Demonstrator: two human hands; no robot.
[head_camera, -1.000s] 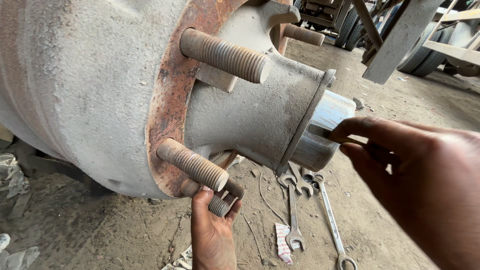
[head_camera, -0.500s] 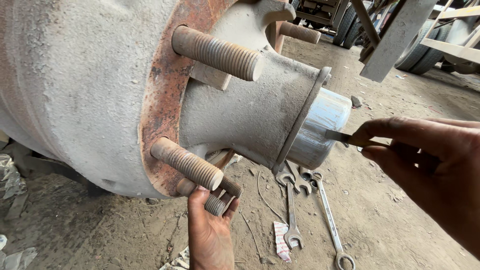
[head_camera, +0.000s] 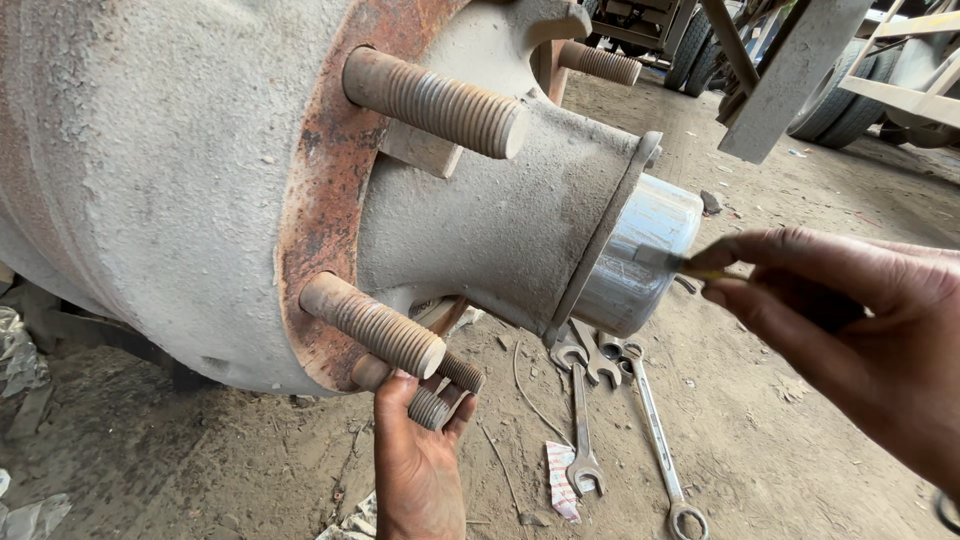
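Your right hand (head_camera: 860, 340) has slid its thin blade (head_camera: 665, 260) onto the shiny hub cap (head_camera: 640, 250), pinched tight, pointing left. Left hand (head_camera: 420, 460) cups a lower stud (head_camera: 432, 408); hub axis runs rightward.

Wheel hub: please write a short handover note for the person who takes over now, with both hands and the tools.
Left hand: under the wheel hub, fingers around a lower threaded stud.
Right hand: pinches a thin flat tool, its tip on the shiny end cap.
Wrenches lie on the dirt ground below the cap.
Done: the visible studs carry no nuts.
Left: the cap is still on the hub.
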